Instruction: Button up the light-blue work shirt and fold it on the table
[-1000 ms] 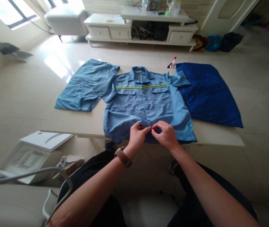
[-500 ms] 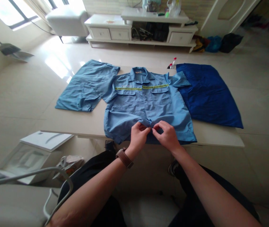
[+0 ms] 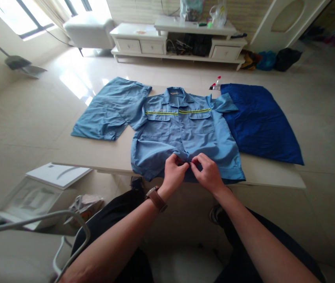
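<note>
A light blue work shirt (image 3: 182,133) with a yellow reflective chest stripe lies face up on a pale table (image 3: 267,173), collar away from me. My left hand (image 3: 174,173), with a brown watch on its wrist, pinches the shirt's front placket near the bottom hem. My right hand (image 3: 208,173) pinches the same spot from the other side, so the fingertips of both hands almost meet there. What sits between the fingertips is too small to make out.
A second light blue garment (image 3: 111,110) lies at the table's left end and a dark blue one (image 3: 258,122) at its right. A small red-tipped object (image 3: 215,83) sits at the far edge. A white box (image 3: 57,175) stands on the floor left, a white TV cabinet (image 3: 179,39) behind.
Both hands stay pinched on the lower placket and have barely moved. The view has shifted slightly, so the table sits a little lower in the frame.
</note>
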Tool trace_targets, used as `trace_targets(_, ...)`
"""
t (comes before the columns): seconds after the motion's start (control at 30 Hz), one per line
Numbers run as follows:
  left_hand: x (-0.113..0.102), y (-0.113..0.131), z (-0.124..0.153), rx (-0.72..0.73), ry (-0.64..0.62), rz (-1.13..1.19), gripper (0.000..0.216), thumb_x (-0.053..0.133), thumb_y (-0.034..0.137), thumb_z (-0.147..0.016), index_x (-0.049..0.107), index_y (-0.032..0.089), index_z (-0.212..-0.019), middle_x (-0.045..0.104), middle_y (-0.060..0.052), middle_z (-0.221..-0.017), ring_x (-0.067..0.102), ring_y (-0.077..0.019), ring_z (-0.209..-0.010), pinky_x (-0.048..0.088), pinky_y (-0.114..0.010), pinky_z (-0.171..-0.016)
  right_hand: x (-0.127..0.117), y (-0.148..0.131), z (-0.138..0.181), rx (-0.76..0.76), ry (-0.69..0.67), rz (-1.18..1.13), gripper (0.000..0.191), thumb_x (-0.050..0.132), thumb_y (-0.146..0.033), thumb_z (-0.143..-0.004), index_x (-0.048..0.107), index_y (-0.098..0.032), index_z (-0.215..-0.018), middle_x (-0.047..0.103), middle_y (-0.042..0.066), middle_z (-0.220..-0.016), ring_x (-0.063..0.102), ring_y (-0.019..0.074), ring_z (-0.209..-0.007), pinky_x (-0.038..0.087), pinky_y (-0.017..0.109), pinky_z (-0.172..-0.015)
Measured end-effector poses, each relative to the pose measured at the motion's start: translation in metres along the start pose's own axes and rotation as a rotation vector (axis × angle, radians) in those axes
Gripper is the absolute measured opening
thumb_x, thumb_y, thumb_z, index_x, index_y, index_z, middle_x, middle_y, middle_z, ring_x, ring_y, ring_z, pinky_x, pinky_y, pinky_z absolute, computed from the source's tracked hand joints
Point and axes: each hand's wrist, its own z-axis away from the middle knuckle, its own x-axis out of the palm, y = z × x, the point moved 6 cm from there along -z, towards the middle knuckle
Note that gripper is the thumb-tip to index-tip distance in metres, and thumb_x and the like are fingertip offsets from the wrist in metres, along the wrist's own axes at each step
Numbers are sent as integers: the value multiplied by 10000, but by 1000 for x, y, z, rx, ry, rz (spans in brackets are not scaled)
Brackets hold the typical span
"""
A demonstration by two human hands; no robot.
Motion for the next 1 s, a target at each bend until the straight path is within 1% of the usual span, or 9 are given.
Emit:
trace_targets(0.13,-1,-3,0,-15,-2,-20,184,735,127,-621,628,175,-763,673,-5,-767,616,-153,-773,486,-256,-738,2,-1,0,-10,-22,45,114,519,-194,-959,543,-240,-857,613,51,-858,600,230,-813,442,348,-755)
trace_targets(0.27,-2,-5,2,-54,0,-91,180,785,164,-625,642,164,-734,658,-1,-713,585,-133,-689,462,-241,-655,0,-2,0,-4,2,98,129,512,-191,-964,539,-242,-848,612,56,-851,580,236,-807,417,354,-741)
trace_targets(0.33,-1,-10,4,-167,2,-125,200,817,205,-637,626,162,-676,638,-4,-644,580,-133,-623,458,-243,-593,-1,-2,0,3,22,110,137,508,-189,-965,535,-243,-841,611,57,-847,574,237,-805,411,354,-737)
trace_targets(0.4,0,-16,7,-303,-4,-107,267,847,250,-651,595,167,-619,616,-8,-585,608,-153,-588,488,-259,-558,-2,-1,0,10,36,118,139,505,-184,-963,531,-244,-841,609,57,-850,571,237,-804,411,354,-737)
trace_targets(0.47,2,-17,9,-368,-4,-68,312,864,278,-663,581,167,-591,614,-14,-568,643,-175,-590,533,-280,-557,-2,0,0,16,38,120,135,503,-186,-966,530,-244,-848,606,56,-857,571,236,-805,414,354,-741)
trace_targets(0.57,3,-13,10,-349,-3,-28,281,871,285,-676,632,147,-622,664,-36,-627,662,-172,-611,560,-282,-568,-2,1,1,28,41,105,132,497,-192,-977,525,-244,-859,598,55,-869,579,234,-813,420,353,-747)
trace_targets(0.67,4,-9,10,-317,-27,31,233,871,280,-677,692,135,-705,711,-49,-715,669,-162,-641,574,-278,-591,-2,1,0,38,52,77,133,500,-185,-971,521,-246,-854,597,52,-867,585,230,-809,427,349,-745)
trace_targets(0.83,4,-11,9,-283,-24,79,277,899,298,-638,674,138,-662,678,-31,-671,642,-151,-625,563,-287,-620,-3,0,0,39,48,58,137,506,-186,-966,521,-248,-845,598,49,-854,583,228,-798,435,349,-745)
trace_targets(1.0,2,-15,6,-222,-7,48,227,853,304,-668,699,138,-685,688,-34,-683,633,-145,-657,506,-264,-647,-3,0,0,46,51,57,136,496,-202,-981,512,-249,-854,600,54,-865,590,232,-807,436,351,-750)
